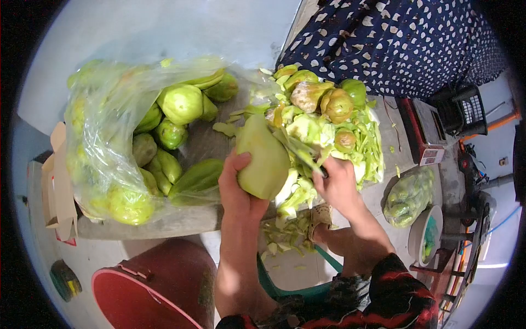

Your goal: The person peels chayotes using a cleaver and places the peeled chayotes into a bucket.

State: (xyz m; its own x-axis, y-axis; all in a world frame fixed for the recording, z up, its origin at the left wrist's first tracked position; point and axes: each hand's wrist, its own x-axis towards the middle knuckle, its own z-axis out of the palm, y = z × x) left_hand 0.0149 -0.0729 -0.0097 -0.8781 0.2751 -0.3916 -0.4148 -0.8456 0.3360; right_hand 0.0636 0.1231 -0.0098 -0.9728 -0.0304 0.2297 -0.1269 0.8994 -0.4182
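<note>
A large, pale green peeled fruit point(263, 159) is held in my left hand point(239, 183), thumb on its near left side. My right hand point(338, 183) is closed around a dark handle at the fruit's right side; the tool looks like a peeler or knife, its blade partly hidden by a strip of peel. Behind and right of my hands lies a heap of peelings point(370, 145) with several brownish and green fruits point(336, 105) on it. To the left, an open clear plastic bag point(101, 142) holds several unpeeled green fruits point(180, 103).
Below the table edge point(131, 231) stands a red bucket point(159, 282) at the left. An opened cardboard box point(59, 189) is at the far left. Dark patterned cloth point(383, 44) hangs behind. At the right are a red scale point(421, 131), a bagged bundle point(410, 200) and a basin point(426, 236).
</note>
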